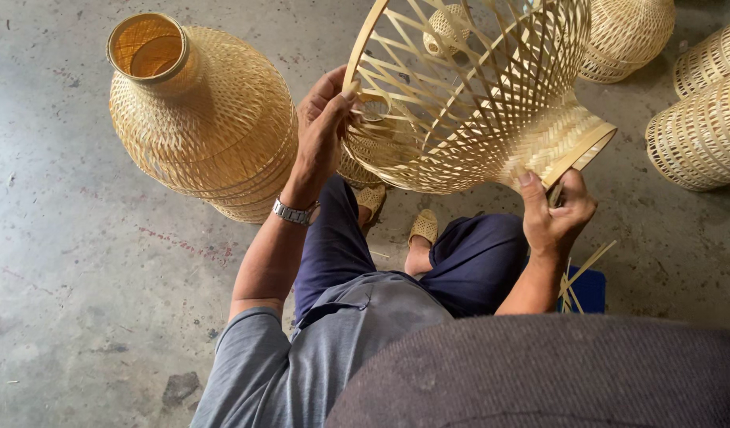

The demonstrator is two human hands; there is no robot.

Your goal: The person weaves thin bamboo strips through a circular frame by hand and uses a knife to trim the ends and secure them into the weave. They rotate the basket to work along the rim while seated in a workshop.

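I hold an open-weave bamboo lampshade frame up in front of me, above my knees. My left hand, with a metal watch on the wrist, grips its wide rim at the left. My right hand pinches the tightly woven narrow neck at the lower right, thumb pressed on the weave. Thin loose bamboo strips stick out below my right hand.
A finished vase-shaped bamboo shade stands on the concrete floor to my left. More woven shades lie at the top right and right edge. A blue stool is under me. My woven sandals rest on the floor.
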